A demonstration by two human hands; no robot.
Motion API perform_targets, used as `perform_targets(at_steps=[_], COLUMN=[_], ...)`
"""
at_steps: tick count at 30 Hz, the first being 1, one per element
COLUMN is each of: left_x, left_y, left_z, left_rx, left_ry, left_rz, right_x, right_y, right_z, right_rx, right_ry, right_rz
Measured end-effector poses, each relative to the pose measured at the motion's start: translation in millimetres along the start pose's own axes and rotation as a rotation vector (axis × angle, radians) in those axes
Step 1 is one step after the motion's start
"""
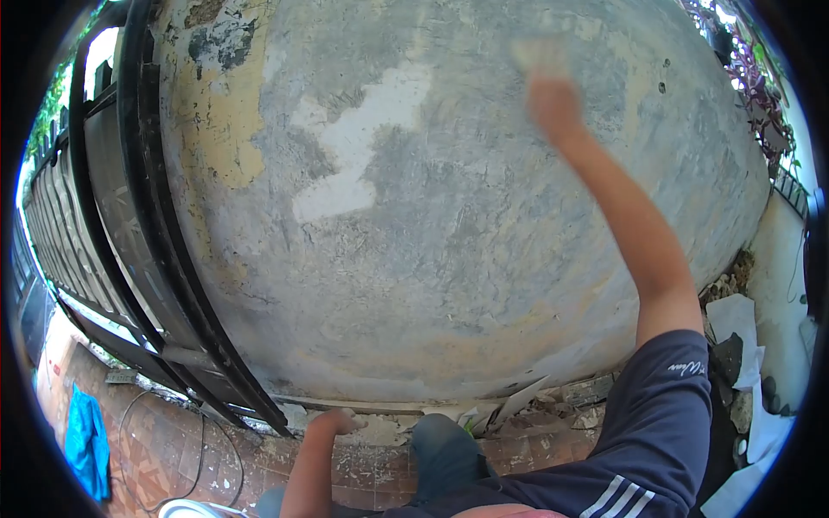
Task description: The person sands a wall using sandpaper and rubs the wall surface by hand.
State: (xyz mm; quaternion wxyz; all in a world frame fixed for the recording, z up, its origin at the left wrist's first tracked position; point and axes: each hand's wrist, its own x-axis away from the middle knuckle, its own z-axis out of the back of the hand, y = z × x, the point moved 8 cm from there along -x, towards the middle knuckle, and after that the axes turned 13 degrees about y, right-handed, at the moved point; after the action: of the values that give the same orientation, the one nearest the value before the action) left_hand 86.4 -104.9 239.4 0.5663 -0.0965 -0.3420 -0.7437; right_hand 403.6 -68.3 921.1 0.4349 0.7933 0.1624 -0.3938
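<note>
High on the weathered grey wall [484, 216], my right hand [554, 102] is raised with the arm stretched out. Motion smears it, and a pale, blurred object [537, 53] projects from its top against the wall; its kind is not clear. My left hand [335, 421] is low, near the foot of the wall and left of my knee [445, 440]. Its fingers point right and look loosely apart, with nothing clearly visible in them. White patches [363, 138] and yellowish old paint [226, 129] mark the wall's left part.
A black metal gate [142, 173] stands along the left. On the tiled floor lie a blue cloth [86, 445] and a dark cable [203, 457]; a white bucket [186, 509] shows at the bottom edge. Rubble [553, 414] lines the wall's base. Pale sheets [734, 332] lie at right.
</note>
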Motion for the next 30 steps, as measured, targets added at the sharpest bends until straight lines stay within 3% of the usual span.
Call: perform_targets(at_steps=[3,6,15,21,24,27,30], left_x=[8.4,9.7,26.7,21.0,19.2,22.9,26.5], left_y=[33.2,49.1,64.0,43.4,39.0,32.1,31.3], left_z=[23.2,26.3,35.1,27.2,30.8,28.3,19.1], left_rx=[0.035,0.054,0.007,0.058,0.049,0.063,0.024], left_ry=[0.024,0.093,0.103,0.051,0.111,0.113,0.084], left_rz=[-0.017,-0.099,-0.096,-0.003,-0.041,-0.029,-0.045], right_x=[62.6,86.1,74.9,71.7,49.0,11.7,15.5], right_y=[-87.0,-89.5,-82.7,-81.4,-59.2,-20.2,-56.5], right_z=[44.5,69.5,81.2,63.5,37.9,28.2,30.7], right_rx=[-0.164,-0.544,-0.785,-0.71,-0.483,-0.518,-0.431], right_ry=[0.001,0.035,0.145,0.176,0.314,0.362,0.427], right_rz=[0.228,0.057,-0.226,-0.245,-0.078,-0.34,-0.29])
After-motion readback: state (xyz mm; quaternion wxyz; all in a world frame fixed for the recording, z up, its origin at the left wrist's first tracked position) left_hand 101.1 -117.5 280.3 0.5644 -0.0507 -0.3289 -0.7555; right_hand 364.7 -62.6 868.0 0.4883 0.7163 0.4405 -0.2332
